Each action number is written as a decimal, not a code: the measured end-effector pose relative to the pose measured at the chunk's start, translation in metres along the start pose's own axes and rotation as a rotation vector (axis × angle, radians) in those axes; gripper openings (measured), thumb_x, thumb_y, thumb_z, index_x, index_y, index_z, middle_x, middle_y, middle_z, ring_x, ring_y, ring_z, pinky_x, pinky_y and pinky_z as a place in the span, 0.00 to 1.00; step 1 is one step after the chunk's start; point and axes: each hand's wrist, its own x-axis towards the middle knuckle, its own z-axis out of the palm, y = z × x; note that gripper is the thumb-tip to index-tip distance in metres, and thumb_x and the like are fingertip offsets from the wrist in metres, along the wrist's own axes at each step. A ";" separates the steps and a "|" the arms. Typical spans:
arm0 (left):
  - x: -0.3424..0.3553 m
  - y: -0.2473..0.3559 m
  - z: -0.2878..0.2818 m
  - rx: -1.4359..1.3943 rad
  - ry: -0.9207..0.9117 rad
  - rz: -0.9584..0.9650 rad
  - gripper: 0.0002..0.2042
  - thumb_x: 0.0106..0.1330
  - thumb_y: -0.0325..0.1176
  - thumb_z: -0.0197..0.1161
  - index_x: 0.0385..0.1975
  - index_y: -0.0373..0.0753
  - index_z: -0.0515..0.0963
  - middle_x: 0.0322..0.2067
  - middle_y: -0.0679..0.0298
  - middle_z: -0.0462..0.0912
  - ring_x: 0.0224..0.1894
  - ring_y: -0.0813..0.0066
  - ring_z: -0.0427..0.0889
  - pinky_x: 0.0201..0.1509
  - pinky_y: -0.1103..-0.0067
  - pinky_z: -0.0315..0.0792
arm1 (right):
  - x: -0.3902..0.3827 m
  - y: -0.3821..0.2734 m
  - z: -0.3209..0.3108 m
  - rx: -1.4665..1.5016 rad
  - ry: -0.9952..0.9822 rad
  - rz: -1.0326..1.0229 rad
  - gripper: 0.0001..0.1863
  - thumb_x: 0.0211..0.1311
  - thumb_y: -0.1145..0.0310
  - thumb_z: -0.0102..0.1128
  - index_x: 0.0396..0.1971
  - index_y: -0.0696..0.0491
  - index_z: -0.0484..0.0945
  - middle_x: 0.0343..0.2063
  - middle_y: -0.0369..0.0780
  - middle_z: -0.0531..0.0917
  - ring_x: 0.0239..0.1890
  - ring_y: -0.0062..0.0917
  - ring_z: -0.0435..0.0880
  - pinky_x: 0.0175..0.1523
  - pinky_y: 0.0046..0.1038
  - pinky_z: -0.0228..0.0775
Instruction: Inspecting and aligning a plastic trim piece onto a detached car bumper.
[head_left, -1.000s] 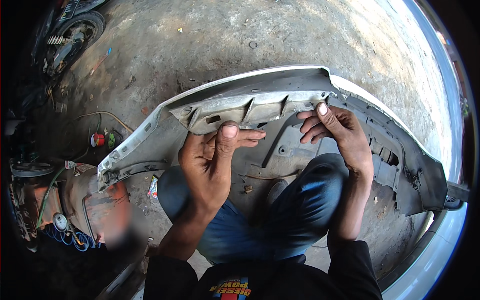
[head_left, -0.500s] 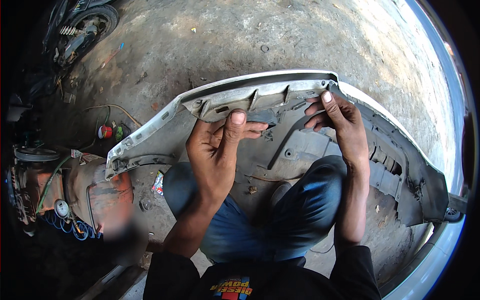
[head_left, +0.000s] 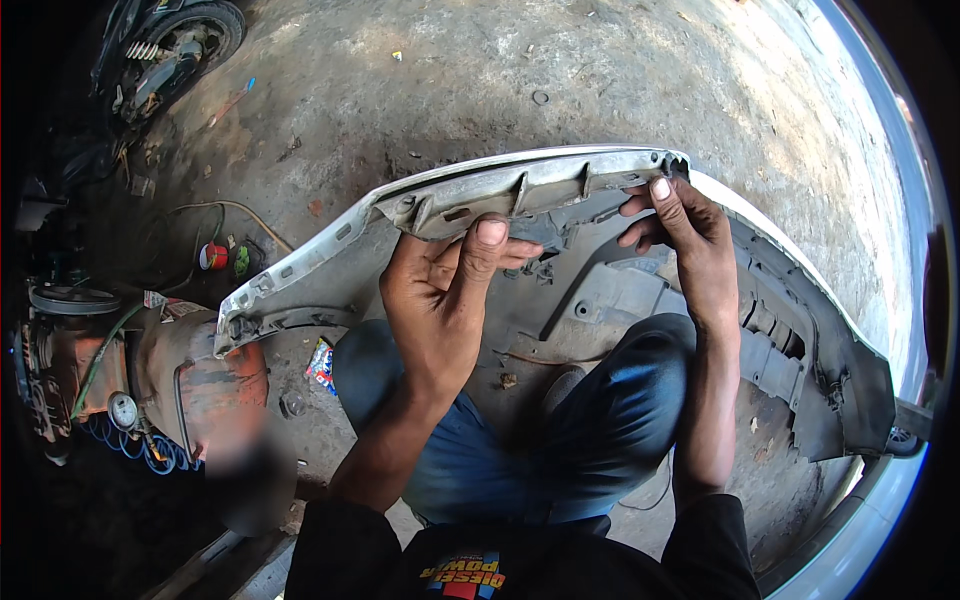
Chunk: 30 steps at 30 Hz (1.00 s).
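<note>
A long car bumper cover [head_left: 290, 245], white along its outer edge and dark grey inside, arches across my lap. My left hand [head_left: 440, 300] grips its ribbed pale flange [head_left: 548, 188] from underneath at the left part, thumb in front and fingers curled behind. My right hand [head_left: 690, 250] holds the same piece near the notched corner, thumb on the edge, other fingers bent and partly hidden. Beyond my hands the bumper's dark inner side runs down to the right, with a grey plastic panel [head_left: 620, 290] lower in the middle.
An orange, rusty air compressor [head_left: 215, 390] with a gauge and blue coiled hose is at left, a red tin [head_left: 213, 256] beside hoses above it. A motorbike wheel [head_left: 200, 40] is at top left. A pale car body [head_left: 860, 520] borders the lower right. Stained concrete floor [head_left: 480, 80] lies ahead.
The raised middle of the bumper has tipped and shifted slightly right, its pale flange turning. Both hands moved with it, still holding. The surroundings shifted slightly in the picture.
</note>
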 end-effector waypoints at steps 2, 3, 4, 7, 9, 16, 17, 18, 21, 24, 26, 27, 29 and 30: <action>0.000 0.000 0.000 -0.007 0.008 0.001 0.14 0.73 0.31 0.61 0.51 0.26 0.73 0.42 0.49 0.86 0.37 0.63 0.89 0.42 0.72 0.85 | 0.001 0.001 0.000 0.004 -0.013 0.004 0.22 0.73 0.52 0.57 0.43 0.59 0.83 0.32 0.38 0.86 0.30 0.20 0.85 0.37 0.22 0.73; 0.001 0.000 -0.001 0.008 0.003 0.008 0.14 0.73 0.30 0.61 0.51 0.26 0.73 0.42 0.50 0.86 0.36 0.64 0.89 0.42 0.72 0.85 | 0.001 0.001 0.000 -0.011 -0.001 0.003 0.22 0.73 0.52 0.57 0.43 0.59 0.83 0.32 0.38 0.86 0.30 0.20 0.85 0.37 0.21 0.73; 0.001 0.000 -0.001 0.022 -0.003 0.015 0.14 0.73 0.30 0.61 0.51 0.26 0.73 0.42 0.50 0.86 0.36 0.64 0.89 0.42 0.72 0.85 | 0.001 0.001 0.000 0.000 -0.012 0.006 0.22 0.73 0.52 0.57 0.43 0.59 0.83 0.32 0.38 0.86 0.30 0.20 0.85 0.37 0.21 0.73; 0.003 0.001 0.001 0.015 0.018 -0.003 0.14 0.73 0.30 0.61 0.51 0.26 0.73 0.43 0.50 0.86 0.35 0.65 0.89 0.43 0.71 0.86 | 0.002 0.002 0.000 0.004 -0.016 -0.010 0.22 0.74 0.52 0.57 0.43 0.59 0.83 0.32 0.38 0.86 0.30 0.19 0.85 0.37 0.21 0.73; 0.003 0.000 0.003 0.081 0.026 0.042 0.15 0.75 0.34 0.58 0.48 0.25 0.72 0.36 0.48 0.86 0.34 0.61 0.89 0.41 0.71 0.86 | 0.001 0.002 0.000 0.005 -0.002 -0.013 0.22 0.74 0.52 0.57 0.43 0.59 0.83 0.32 0.38 0.86 0.30 0.19 0.85 0.37 0.21 0.73; 0.004 0.001 0.002 0.169 0.006 0.061 0.17 0.77 0.38 0.55 0.46 0.24 0.71 0.30 0.46 0.86 0.32 0.58 0.90 0.39 0.70 0.86 | 0.002 0.002 0.000 0.019 -0.011 -0.010 0.21 0.74 0.53 0.57 0.43 0.59 0.83 0.32 0.38 0.86 0.30 0.19 0.85 0.37 0.21 0.73; 0.004 0.001 0.002 0.181 0.009 0.069 0.17 0.77 0.38 0.55 0.46 0.24 0.71 0.30 0.46 0.86 0.32 0.58 0.90 0.39 0.70 0.86 | 0.001 0.002 0.000 0.017 -0.010 -0.009 0.21 0.74 0.53 0.57 0.42 0.59 0.83 0.32 0.38 0.86 0.30 0.19 0.85 0.37 0.22 0.73; 0.003 0.000 0.001 0.097 0.002 0.037 0.15 0.75 0.34 0.58 0.48 0.25 0.72 0.35 0.48 0.86 0.34 0.62 0.89 0.41 0.70 0.86 | 0.001 0.002 -0.001 0.015 -0.010 -0.007 0.21 0.74 0.53 0.57 0.42 0.59 0.83 0.32 0.38 0.86 0.30 0.19 0.85 0.37 0.22 0.72; 0.003 0.000 0.001 0.018 -0.004 0.005 0.15 0.73 0.31 0.61 0.51 0.26 0.73 0.41 0.51 0.86 0.35 0.66 0.89 0.43 0.70 0.86 | 0.001 0.002 -0.002 -0.006 0.013 -0.002 0.21 0.73 0.53 0.58 0.42 0.59 0.83 0.32 0.38 0.86 0.30 0.20 0.85 0.37 0.21 0.72; 0.002 0.000 0.002 0.016 -0.006 -0.003 0.15 0.74 0.31 0.61 0.51 0.26 0.72 0.39 0.51 0.87 0.35 0.66 0.89 0.43 0.70 0.85 | 0.002 0.003 -0.002 -0.008 0.015 0.001 0.21 0.73 0.53 0.58 0.42 0.59 0.83 0.32 0.39 0.86 0.29 0.20 0.85 0.37 0.22 0.72; 0.003 0.001 0.002 0.011 -0.005 -0.007 0.15 0.74 0.31 0.60 0.51 0.26 0.72 0.39 0.51 0.87 0.36 0.65 0.89 0.43 0.70 0.85 | 0.002 0.003 -0.002 0.000 0.001 -0.003 0.21 0.73 0.53 0.58 0.41 0.59 0.83 0.32 0.39 0.86 0.29 0.20 0.85 0.36 0.22 0.72; 0.003 0.001 0.002 -0.012 -0.015 -0.031 0.15 0.74 0.31 0.60 0.52 0.26 0.72 0.39 0.51 0.87 0.36 0.65 0.89 0.43 0.71 0.85 | 0.002 0.003 -0.001 -0.014 0.011 -0.006 0.21 0.73 0.53 0.58 0.41 0.59 0.83 0.32 0.39 0.86 0.29 0.20 0.85 0.36 0.22 0.72; 0.003 0.002 0.003 -0.031 -0.030 -0.047 0.15 0.75 0.32 0.58 0.52 0.26 0.71 0.39 0.50 0.87 0.36 0.64 0.90 0.44 0.72 0.85 | 0.002 0.003 -0.001 -0.007 -0.001 -0.005 0.21 0.73 0.53 0.58 0.41 0.59 0.83 0.32 0.39 0.86 0.29 0.20 0.85 0.36 0.22 0.72; 0.003 0.001 0.003 -0.027 -0.025 -0.042 0.15 0.75 0.32 0.58 0.52 0.26 0.71 0.39 0.50 0.87 0.36 0.64 0.90 0.44 0.72 0.85 | 0.001 0.003 -0.001 -0.015 0.012 -0.007 0.21 0.73 0.53 0.58 0.40 0.59 0.83 0.32 0.39 0.86 0.29 0.20 0.85 0.36 0.22 0.72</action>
